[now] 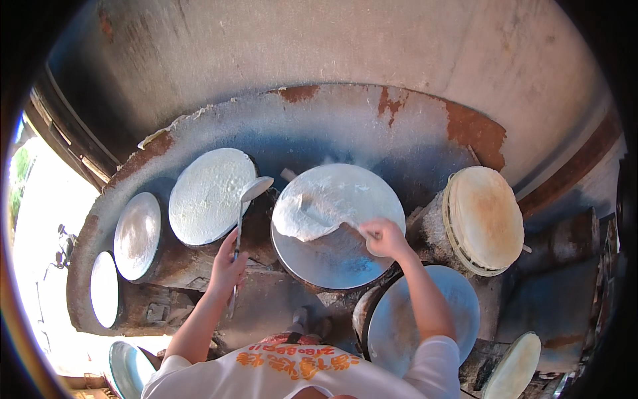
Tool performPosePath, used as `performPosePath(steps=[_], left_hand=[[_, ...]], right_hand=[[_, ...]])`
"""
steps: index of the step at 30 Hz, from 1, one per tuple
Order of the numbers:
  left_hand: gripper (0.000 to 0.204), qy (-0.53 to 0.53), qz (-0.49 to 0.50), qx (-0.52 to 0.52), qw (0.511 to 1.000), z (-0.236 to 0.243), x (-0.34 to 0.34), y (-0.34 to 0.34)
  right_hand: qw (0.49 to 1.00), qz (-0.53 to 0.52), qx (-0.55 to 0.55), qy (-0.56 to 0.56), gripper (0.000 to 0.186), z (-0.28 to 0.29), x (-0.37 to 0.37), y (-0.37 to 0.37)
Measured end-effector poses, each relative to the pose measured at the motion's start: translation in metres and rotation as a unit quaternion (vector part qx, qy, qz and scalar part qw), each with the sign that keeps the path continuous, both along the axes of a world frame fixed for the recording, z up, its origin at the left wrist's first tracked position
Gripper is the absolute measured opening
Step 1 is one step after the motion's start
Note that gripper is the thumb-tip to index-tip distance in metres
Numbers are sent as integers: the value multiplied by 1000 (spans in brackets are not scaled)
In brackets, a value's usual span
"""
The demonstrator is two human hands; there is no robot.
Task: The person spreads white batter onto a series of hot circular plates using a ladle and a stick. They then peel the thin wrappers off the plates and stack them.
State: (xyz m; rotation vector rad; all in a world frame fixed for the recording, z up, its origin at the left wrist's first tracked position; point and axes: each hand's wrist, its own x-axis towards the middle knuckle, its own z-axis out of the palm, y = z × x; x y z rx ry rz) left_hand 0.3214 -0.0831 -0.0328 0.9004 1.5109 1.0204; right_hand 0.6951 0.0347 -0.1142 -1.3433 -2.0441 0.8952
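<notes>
In my left hand is a long-handled metal ladle, its bowl pointing up and away, beside the round griddle in the middle. A thin white pancake covers the far part of that griddle. Its near edge is lifted and creased, leaving bare metal toward me. My right hand is closed at the pancake's right edge and appears to pinch it. A pale rounded shape shows under those fingers; I cannot make out what it is.
A griddle coated with white batter stands at left, with smaller round plates beyond it. On the right, browned pancakes lie stacked on a round rack. Another griddle is under my right forearm. A curved, rusted metal shield rises behind.
</notes>
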Motion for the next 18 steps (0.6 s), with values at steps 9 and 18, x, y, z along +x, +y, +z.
performPosePath(steps=[9, 18], left_hand=[[62, 18, -39, -63, 997, 0, -22, -39], [60, 14, -84, -119, 989, -3, -9, -64]], right_hand=[[993, 94, -60, 25, 36, -1, 36, -27], [997, 23, -67, 44, 40, -4, 57, -73]])
